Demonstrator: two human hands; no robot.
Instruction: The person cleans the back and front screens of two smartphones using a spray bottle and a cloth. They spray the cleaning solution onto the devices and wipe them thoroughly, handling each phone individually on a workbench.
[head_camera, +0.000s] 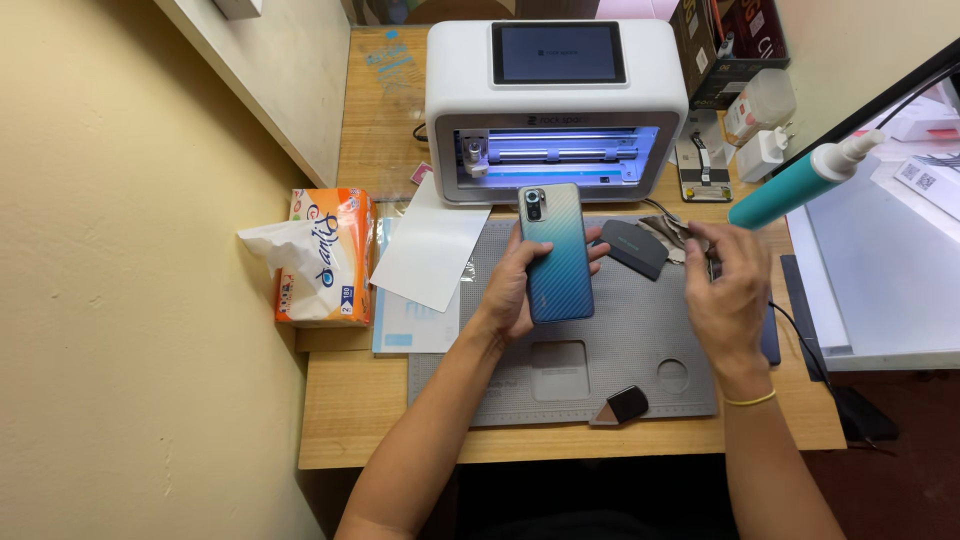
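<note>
I see my left hand holding a phone from below, with the fingers curled around its edges. The phone is face down, so its back looks up at me. The back is shiny blue-green with fine lines, and the little camera sits at the far end. The phone hangs just over a grey work mat that lies on the wooden desk. My right hand is just to the right of the phone and is not touching it. Its fingers are bent and close together near a small dark thing, but I cannot tell if they pinch it. A yellow band goes round that wrist. Between my hands, a bit farther away, lies a dark flat scraper on the mat. A small black and brown tool lies at the near edge of the mat. Behind the phone stands a white cutting machine with a dark screen on top and a blue light inside. A white sheet sticks out to its left. An orange pack of tissues sits at the left edge of the desk. A teal bottle with a white tip leans in from the right.
</note>
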